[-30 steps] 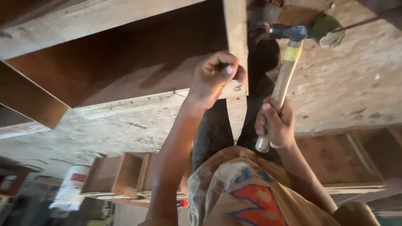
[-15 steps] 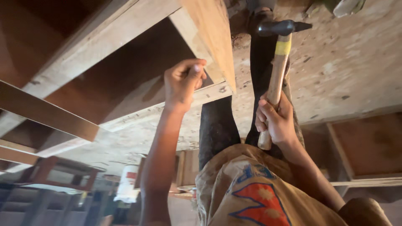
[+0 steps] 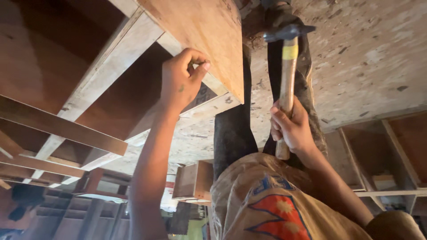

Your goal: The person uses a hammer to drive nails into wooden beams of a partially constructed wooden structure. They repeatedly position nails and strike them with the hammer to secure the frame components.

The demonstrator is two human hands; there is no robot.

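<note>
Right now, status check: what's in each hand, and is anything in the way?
Left hand pinched at plywood panel edge, contents too small to tell. Right hand gripping hammer, head up. Nothing between hammer and panel.

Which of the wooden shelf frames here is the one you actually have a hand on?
The big plywood-sided frame at upper left: the left hand pinches at its panel edge. The small box and the shelf unit stand untouched. The right hand holds the hammer.
</note>
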